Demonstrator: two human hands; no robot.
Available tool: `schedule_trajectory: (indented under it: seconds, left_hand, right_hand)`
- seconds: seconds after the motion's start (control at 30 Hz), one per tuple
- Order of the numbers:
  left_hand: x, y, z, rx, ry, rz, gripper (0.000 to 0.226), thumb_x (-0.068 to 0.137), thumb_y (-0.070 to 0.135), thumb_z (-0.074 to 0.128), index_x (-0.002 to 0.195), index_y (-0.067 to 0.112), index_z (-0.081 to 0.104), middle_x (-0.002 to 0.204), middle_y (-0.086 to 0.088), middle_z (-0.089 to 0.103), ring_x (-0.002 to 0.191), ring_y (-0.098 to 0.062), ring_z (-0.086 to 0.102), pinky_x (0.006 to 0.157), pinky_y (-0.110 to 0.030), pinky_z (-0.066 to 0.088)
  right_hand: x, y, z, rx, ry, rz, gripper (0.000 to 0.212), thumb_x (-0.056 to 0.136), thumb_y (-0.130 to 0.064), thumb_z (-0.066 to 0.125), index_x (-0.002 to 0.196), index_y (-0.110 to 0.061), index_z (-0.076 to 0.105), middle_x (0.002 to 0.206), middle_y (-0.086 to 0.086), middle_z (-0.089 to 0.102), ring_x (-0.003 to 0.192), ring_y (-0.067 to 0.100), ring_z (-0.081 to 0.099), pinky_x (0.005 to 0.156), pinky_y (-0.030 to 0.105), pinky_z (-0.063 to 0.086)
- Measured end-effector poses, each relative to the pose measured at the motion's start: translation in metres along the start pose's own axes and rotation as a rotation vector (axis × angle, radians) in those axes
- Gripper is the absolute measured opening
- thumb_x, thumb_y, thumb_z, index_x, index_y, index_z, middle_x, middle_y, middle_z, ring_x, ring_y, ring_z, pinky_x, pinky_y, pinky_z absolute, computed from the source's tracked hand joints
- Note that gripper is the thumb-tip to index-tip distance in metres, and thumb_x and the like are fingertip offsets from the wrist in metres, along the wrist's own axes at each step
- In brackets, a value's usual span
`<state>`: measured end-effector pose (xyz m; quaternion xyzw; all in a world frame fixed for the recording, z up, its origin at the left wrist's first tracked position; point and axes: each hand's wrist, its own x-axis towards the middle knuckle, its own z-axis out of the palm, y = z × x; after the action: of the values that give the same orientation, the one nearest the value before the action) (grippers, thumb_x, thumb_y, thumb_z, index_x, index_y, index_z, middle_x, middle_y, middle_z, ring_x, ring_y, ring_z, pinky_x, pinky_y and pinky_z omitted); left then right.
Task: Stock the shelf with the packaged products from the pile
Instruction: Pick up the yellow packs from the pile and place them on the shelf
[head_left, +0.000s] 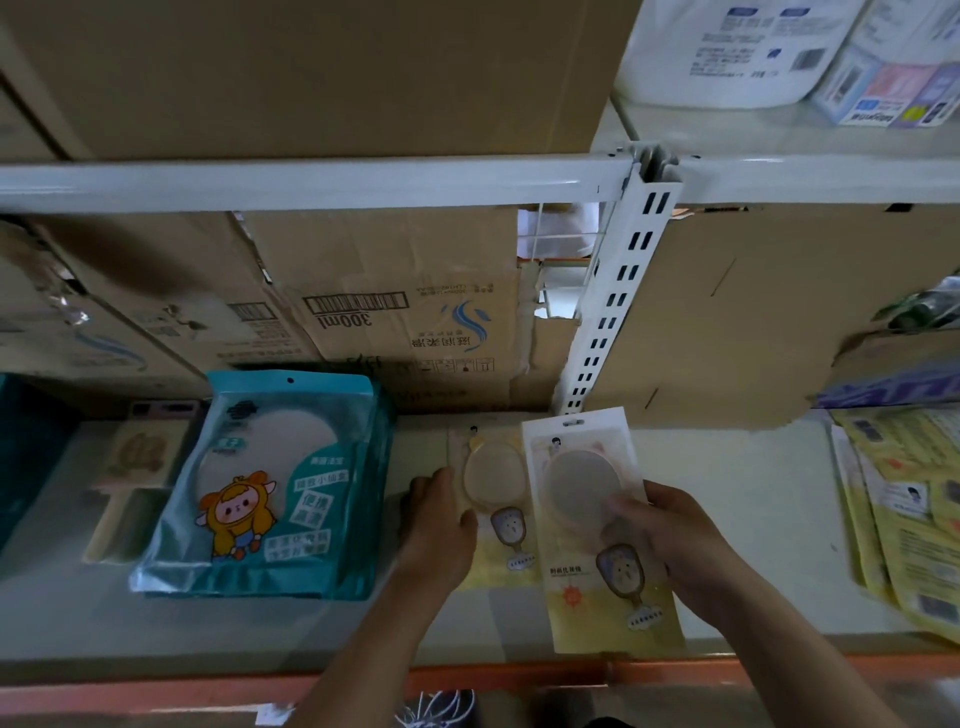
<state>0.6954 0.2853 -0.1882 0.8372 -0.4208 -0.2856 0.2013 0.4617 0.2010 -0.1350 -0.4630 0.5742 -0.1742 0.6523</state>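
Head view: the work area is the lower shelf (737, 519), bounded at the front by an orange rail (753, 667) and at the back by cardboard boxes (415, 322). The right hand (675, 540) grasps the held packet (582, 608) by its right edge, thumb across the clear round window and fingers behind. This grip keeps the printed face toward the person and the hang-hole end pointing to the back of the shelf. The held packet is tilted above the shelf, its lower end over the rail, so it is judged not yet placed. Just to its left, a matching flat packet (491, 475) lies on the shelf in the same orientation. The left hand (441, 525) grasps this packet at its left edge, thumb on top, probably to steady or square it so the next one can be set beside or on it. The two packets overlap in the picture; whether they touch cannot be determined. Left of the left hand stands a teal stack (270, 493) of larger pouches, already faced forward. Yellow packs (914, 499) lie at the far right; whether these form the supply pile cannot be determined. A white post (621, 291) rises behind the held packet.
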Motion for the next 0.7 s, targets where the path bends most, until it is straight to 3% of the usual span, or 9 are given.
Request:
schedule_trajectory:
  seconds: [0.13, 0.43, 0.6, 0.7]
  left_hand:
    - [-0.018, -0.007, -0.015, 0.002, -0.021, 0.033, 0.042, 0.099, 0.024, 0.054, 0.14, 0.026, 0.043, 0.14, 0.003, 0.045, 0.127, -0.018, 0.045, 0.102, -0.036, 0.045]
    - [-0.058, -0.019, -0.04, 0.006, -0.017, 0.107, 0.05, 0.102, 0.028, 0.053, 0.148, 0.034, 0.034, 0.149, 0.012, 0.04, 0.132, -0.01, 0.045, 0.107, -0.029, 0.042]
    - [-0.079, -0.02, -0.064, -0.009, 0.069, 0.225, 0.045, 0.102, 0.031, 0.053, 0.144, 0.035, 0.039, 0.14, 0.016, 0.043, 0.123, -0.003, 0.046, 0.1, -0.019, 0.039]
    - [-0.086, -0.015, -0.077, -0.014, 0.152, 0.286, 0.036, 0.101, 0.032, 0.054, 0.135, 0.035, 0.045, 0.131, 0.021, 0.044, 0.116, 0.0, 0.045, 0.092, -0.017, 0.039]
  right_hand:
    - [0.008, -0.005, 0.012, -0.001, -0.023, -0.03, 0.021, 0.101, -0.017, 0.059, 0.109, -0.006, 0.074, 0.101, 0.017, 0.077, 0.093, 0.037, 0.075, 0.088, 0.061, 0.058]
    - [0.057, 0.003, 0.066, -0.001, 0.005, -0.076, 0.014, 0.097, -0.011, 0.067, 0.1, -0.002, 0.077, 0.093, 0.018, 0.078, 0.085, 0.032, 0.076, 0.083, 0.049, 0.062]
    - [0.078, 0.014, 0.084, -0.056, 0.031, -0.046, 0.012, 0.094, -0.014, 0.07, 0.091, -0.004, 0.077, 0.084, 0.018, 0.077, 0.081, 0.037, 0.075, 0.083, 0.054, 0.061]
    - [0.081, 0.016, 0.091, -0.189, 0.107, -0.115, 0.017, 0.089, -0.018, 0.074, 0.082, -0.003, 0.075, 0.075, 0.017, 0.074, 0.072, 0.038, 0.072, 0.064, 0.038, 0.058]
